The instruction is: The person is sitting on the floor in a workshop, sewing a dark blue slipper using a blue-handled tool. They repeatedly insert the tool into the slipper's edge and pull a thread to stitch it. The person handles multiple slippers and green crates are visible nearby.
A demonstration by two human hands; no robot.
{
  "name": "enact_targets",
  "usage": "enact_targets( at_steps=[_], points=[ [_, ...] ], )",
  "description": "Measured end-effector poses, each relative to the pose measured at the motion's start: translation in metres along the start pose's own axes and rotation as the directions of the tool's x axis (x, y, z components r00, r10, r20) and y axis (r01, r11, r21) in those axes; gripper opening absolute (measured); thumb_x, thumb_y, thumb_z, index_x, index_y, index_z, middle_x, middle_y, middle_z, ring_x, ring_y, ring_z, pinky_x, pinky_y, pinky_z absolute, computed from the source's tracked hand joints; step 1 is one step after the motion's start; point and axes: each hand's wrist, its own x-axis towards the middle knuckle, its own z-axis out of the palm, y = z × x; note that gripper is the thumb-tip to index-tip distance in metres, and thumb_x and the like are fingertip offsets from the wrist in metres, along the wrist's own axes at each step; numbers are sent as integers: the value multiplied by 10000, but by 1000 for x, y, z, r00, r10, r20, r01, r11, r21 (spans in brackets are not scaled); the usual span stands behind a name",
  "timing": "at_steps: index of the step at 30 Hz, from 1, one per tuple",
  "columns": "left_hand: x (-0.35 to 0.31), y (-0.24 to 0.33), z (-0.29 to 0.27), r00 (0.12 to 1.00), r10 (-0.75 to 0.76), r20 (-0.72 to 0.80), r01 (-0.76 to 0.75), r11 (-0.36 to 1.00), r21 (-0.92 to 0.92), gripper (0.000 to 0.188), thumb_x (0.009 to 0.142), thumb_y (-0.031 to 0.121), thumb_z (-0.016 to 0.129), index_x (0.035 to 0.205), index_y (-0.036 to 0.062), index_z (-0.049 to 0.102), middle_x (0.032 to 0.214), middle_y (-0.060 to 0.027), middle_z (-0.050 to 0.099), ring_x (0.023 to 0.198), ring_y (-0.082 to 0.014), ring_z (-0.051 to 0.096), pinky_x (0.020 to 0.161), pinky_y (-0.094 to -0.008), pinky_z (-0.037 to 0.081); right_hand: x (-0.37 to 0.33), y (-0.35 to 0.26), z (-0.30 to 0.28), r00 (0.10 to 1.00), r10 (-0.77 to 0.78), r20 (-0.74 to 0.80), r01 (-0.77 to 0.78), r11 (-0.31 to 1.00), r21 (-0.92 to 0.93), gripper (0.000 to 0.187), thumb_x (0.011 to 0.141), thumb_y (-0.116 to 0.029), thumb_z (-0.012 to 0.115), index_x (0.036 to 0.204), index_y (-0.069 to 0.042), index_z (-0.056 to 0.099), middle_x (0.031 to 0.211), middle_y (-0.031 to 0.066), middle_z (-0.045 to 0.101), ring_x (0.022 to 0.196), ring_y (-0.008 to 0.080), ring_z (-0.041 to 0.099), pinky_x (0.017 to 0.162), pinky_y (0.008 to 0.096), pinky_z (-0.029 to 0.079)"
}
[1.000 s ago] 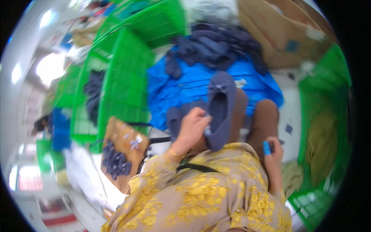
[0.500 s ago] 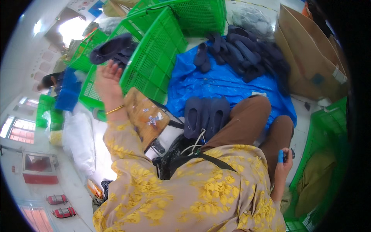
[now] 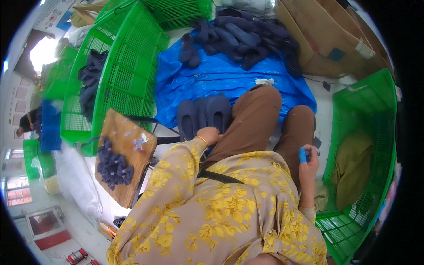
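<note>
A few navy slip-on shoes [image 3: 188, 115] stand side by side, toes pointing away, just left of my knee. My left hand [image 3: 210, 135] is at their near end, fingers curled in against a shoe heel and partly hidden. Over my right thigh, my right hand [image 3: 310, 160] is closed, with blue tape round one finger. A small dark piece [image 3: 317, 142] sticks out at its fingertips; its kind is too small to make out. To the left, a wooden board [image 3: 143, 154] carries a heap of small navy fabric-like pieces [image 3: 114, 164].
More navy shoes [image 3: 247, 37] are piled on a blue sheet [image 3: 212, 84] ahead. Left stands a green crate [image 3: 128, 66] with dark shoes [image 3: 92, 84] inside. At right, another green crate [image 3: 357, 95] holds olive cloth [image 3: 354, 172]. A cardboard box [image 3: 320, 44] stands far right.
My left hand has come from beside dark shoes above the left crate to the shoes by my knee. Those dark shoes now lie lower, inside the crate. The view has turned right.
</note>
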Motion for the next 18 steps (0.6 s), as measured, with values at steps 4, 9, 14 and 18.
enact_targets(
  at_steps=[4,9,14,18],
  points=[
    [2,-13,13,971,43,-236,-22,996,89,328,912,370,508,930,116,715,865,-171,681,845,-360,664,709,-494,513,0,7,2,999,7,-40,-6,999,47,63,927,-66,595,898,-38,546,774,-64,440,668,38,352,585,199,309],
    [-33,-14,-59,722,4,-692,-138,981,-138,393,912,303,519,621,57,615,667,-166,611,669,-375,617,609,-481,471,4,22,-24,932,324,-159,-200,831,519,55,942,-79,561,993,-98,571,691,-61,444,510,11,336,446,194,235],
    [-96,52,-141,547,297,-783,-383,920,82,378,805,202,693,528,59,480,545,-130,483,538,-339,543,493,-439,402,1,37,-95,748,487,-450,-59,725,686,105,945,-101,507,1038,-145,528,678,-33,409,488,52,310,427,217,222],
    [-104,103,-166,544,517,-661,-601,790,123,280,792,184,718,619,60,537,639,-106,530,590,-310,557,521,-410,425,-18,52,-153,644,524,-557,47,700,713,48,973,-164,526,970,-123,501,666,-22,407,480,71,303,428,240,226]
  ],
)
